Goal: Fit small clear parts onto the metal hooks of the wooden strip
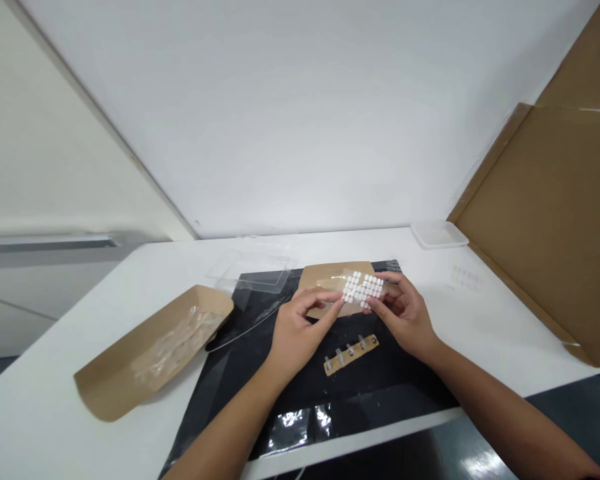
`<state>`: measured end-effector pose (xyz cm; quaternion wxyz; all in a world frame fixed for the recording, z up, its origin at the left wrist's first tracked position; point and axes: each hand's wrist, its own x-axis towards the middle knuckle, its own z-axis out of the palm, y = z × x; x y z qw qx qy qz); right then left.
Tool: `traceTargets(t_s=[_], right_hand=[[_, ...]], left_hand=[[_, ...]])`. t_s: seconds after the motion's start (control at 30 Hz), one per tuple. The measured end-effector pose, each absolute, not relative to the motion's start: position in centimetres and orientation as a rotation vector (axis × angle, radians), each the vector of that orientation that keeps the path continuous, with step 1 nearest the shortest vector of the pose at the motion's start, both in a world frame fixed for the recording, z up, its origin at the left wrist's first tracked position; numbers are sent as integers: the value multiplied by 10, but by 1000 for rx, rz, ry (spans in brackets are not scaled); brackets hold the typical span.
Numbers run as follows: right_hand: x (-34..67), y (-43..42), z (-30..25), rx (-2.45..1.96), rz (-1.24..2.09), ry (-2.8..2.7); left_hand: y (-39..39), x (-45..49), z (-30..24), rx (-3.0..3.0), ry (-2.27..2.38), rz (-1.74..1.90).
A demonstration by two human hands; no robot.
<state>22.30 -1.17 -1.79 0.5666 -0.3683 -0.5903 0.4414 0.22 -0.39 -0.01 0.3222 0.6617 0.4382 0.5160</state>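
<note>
left hand (300,330) and right hand (405,315) pinch — it seems — a dot-sticker sheet (363,289)

A plain indoor workroom, probably for light assembly or packing (a lab is possible too). A white table (505,313) holds a black work mat (380,393), a kraft card tray (105,380), a clear plastic lid (250,270) and a sheet of white dots (363,288). Bare white walls (300,113) rise behind, and 1 large cardboard panel (530,220) leans at the right.
</note>
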Motion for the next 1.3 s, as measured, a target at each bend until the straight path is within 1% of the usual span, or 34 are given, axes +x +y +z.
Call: traceTargets(t_s=[0.23, 0.77, 1.3], right_hand=[[223, -10, -20, -853, 1030, -1379], [221, -9, -25, -892, 1011, -1356], [227, -4, -17, -931, 1007, -1323]], left_hand=[[-4, 3, -1, 1588, 1135, 1282], [-2, 3, -1, 1575, 1147, 1246], [-3, 5, 4, 1510, 1121, 1233]])
